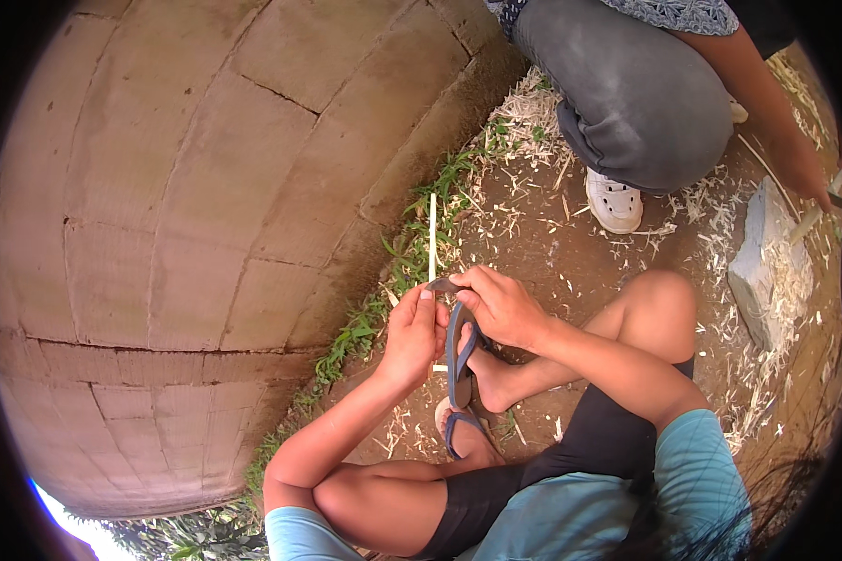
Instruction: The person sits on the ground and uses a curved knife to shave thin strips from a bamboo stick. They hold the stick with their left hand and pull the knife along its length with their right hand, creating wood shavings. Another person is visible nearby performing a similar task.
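At the frame's centre, the left hand (410, 329) and right hand (501, 304) both pinch shut on a thin pale bamboo stick (432, 234) (a small knife (444, 283) seems to sit between them). Short, controlled strokes away from the fingers look wisest. The blade's edge is hard to make out.

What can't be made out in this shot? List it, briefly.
- Head view: the lower end of the thin pale stick is hidden behind the left hand and right hand, so each grip on it is unclear.
- The small dark blade at the fingertips is mostly covered by the fingers.
- The other person's hand and its tool sit at the dark fisheye rim, blurred and cut off.
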{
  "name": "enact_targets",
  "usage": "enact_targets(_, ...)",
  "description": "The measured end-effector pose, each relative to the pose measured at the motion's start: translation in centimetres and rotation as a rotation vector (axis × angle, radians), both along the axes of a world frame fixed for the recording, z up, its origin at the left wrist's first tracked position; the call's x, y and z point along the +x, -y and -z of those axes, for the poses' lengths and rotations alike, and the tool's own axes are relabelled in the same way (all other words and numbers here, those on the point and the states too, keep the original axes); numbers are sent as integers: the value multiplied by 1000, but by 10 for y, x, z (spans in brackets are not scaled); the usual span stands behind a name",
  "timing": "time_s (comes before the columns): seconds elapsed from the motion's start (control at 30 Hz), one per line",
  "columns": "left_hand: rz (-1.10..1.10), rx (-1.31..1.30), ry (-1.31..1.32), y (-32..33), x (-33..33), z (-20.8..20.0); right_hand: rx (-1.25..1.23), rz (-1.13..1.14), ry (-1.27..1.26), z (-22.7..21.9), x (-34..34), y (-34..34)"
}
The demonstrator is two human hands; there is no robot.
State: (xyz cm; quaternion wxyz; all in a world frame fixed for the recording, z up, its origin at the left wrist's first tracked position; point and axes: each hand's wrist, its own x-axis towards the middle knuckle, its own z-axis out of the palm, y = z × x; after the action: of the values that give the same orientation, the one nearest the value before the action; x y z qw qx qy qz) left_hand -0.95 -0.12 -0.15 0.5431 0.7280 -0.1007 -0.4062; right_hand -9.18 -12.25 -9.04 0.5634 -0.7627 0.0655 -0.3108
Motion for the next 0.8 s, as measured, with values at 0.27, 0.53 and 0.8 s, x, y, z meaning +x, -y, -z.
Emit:
enact_targets(0.27,36,52,187,4,-2,9,-214,114,-148,-5,9,19)
enact_targets(0.53,165,114,139,-13,-25,9,113,250,-182,6,21,36)
enact_targets(0.8,-40,23,43,-16,2,11,178,216,-251,9,15,8)
